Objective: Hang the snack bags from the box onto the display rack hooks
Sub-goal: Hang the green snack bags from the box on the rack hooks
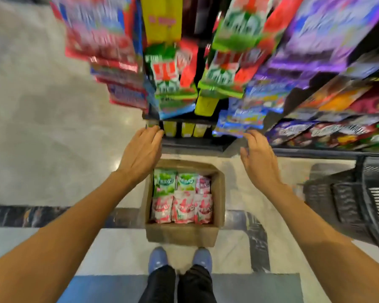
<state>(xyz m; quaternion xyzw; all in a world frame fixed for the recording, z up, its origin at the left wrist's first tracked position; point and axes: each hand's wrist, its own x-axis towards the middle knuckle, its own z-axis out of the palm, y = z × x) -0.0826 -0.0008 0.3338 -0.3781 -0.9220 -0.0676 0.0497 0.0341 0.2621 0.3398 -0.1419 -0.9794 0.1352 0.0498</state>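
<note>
A brown cardboard box [219, 193] stands on the floor in front of my feet. Inside lie green snack bags [165, 182] at the far end and red-and-white snack bags [184, 207] at the near end. Above it rises the display rack [190, 125], hung with blurred green, red, blue and purple bags. My left hand [140, 154] hovers over the box's far left corner, fingers relaxed, holding nothing. My right hand [258, 158] hovers to the right of the box, fingers loosely spread, also empty.
A black plastic basket [372, 193] stands on the floor at the right. Shelves of snack packs [328, 127] run along the right. Yellow packs [184, 130] line the rack's bottom row. My blue shoes [179, 259] are just behind the box.
</note>
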